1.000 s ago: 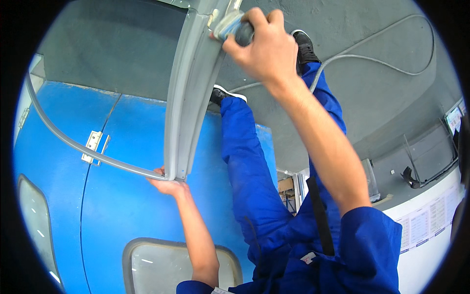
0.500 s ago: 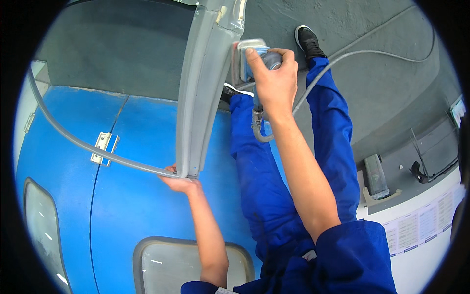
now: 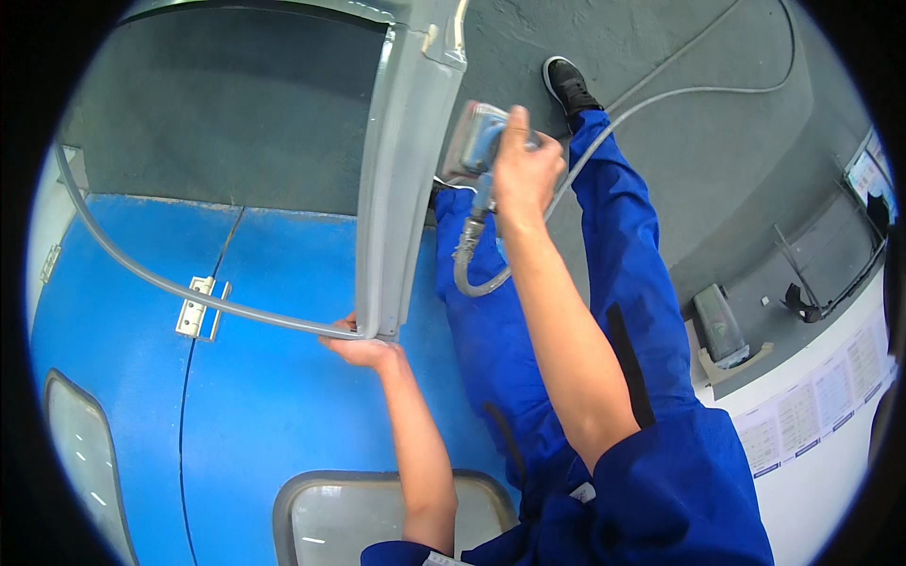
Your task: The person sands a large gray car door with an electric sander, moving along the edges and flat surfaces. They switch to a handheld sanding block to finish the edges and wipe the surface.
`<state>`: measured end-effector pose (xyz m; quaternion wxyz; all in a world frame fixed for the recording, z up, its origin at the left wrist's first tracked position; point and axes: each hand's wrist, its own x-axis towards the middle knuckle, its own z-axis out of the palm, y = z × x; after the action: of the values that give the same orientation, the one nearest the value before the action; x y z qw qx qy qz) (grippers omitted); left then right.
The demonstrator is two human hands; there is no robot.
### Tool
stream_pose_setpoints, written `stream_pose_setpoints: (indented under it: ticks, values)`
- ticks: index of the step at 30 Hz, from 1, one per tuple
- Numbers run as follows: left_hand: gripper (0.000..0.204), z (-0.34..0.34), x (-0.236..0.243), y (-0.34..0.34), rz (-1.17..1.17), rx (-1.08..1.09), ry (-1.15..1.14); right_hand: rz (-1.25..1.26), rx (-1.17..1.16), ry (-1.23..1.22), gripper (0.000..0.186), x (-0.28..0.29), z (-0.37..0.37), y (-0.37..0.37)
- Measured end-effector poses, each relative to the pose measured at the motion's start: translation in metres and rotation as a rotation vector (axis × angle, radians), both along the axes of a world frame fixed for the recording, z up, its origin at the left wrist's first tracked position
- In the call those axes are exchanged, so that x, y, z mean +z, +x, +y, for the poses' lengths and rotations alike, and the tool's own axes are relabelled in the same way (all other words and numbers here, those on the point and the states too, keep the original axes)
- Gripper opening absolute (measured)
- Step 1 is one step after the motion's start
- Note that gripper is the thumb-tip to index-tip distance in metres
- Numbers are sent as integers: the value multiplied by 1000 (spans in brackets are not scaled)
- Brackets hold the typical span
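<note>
head view: the right hand is wrapping its grip tightly around a small grey sander, with the fingers curled over the top of the tool. the sander is sitting under the palm and its flat pad is pressing against the right edge of a long grey panel that is running from the top of the picture down to the middle. a grey hose is hanging from the tool in a loop just below the wrist and is trailing away across the grey floor.

the left hand is reaching up to the lower end of the panel, its grip closing narrowly on the bottom corner, fingers partly hidden behind the edge. a thin grey strip is curving away from that corner toward the left. behind it a big blue door with a metal hinge and a window is lying below. the person is wearing blue overalls and a black shoe.
</note>
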<state>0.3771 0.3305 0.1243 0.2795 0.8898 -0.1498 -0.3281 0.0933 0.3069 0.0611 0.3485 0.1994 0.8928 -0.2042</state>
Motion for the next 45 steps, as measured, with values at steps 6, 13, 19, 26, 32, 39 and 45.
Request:
stream_pose_setpoints:
  ticks: [6,13,19,26,32,39,45]
  values:
    - [49,-6,3,-20,29,93,-34,47,75,-17,91,5,-7,0]
    - [53,-4,6,-19,117,52,-6,73,118,132,85,12,-51,-1]
    - [71,-3,0,-16,78,12,-9,164,193,183,87,-4,-78,-32]
    - [72,-9,9,-28,57,49,31,48,326,96,94,18,-42,8]
    - [69,-1,0,-18,62,21,-9,127,307,151,84,0,-55,-9]
    - [63,-1,0,-20,16,-7,-39,160,337,124,80,-7,-63,-28]
    - [58,3,-5,-13,34,-7,-50,73,444,27,63,50,-12,55]
